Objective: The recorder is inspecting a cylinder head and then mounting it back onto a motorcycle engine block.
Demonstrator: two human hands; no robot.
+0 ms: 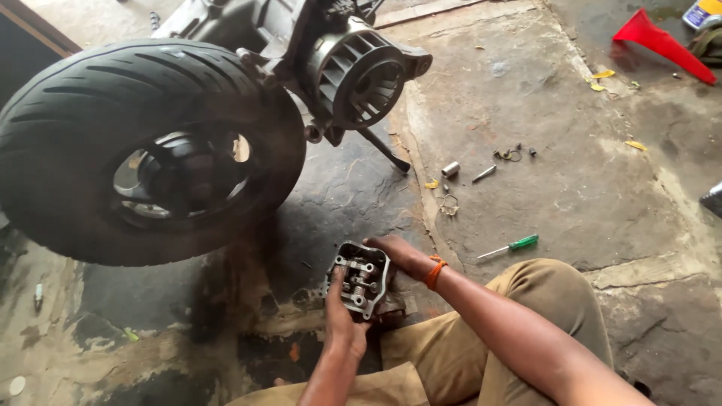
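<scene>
1. My left hand (344,323) grips the lower edge of the cylinder head (358,280), fingers curled onto its face, thumb hidden.
2. My right hand (404,256) closes over its upper right corner; an orange band (435,272) sits on that wrist.
3. The cylinder head is held just above the stained floor (541,188), in front of my knees, near the scooter's rear tyre (90,150).
4. Its long axis runs from lower right to upper left, open face tilted up toward me.
5. It looks grey, oily metal, with a rocker assembly and bolts inside a dark rim.
6. A white, blue and yellow container (703,13) lies at the top right corner, beside a red funnel (662,43).
7. A green-handled screwdriver (513,246) lies well right of my hands.
</scene>
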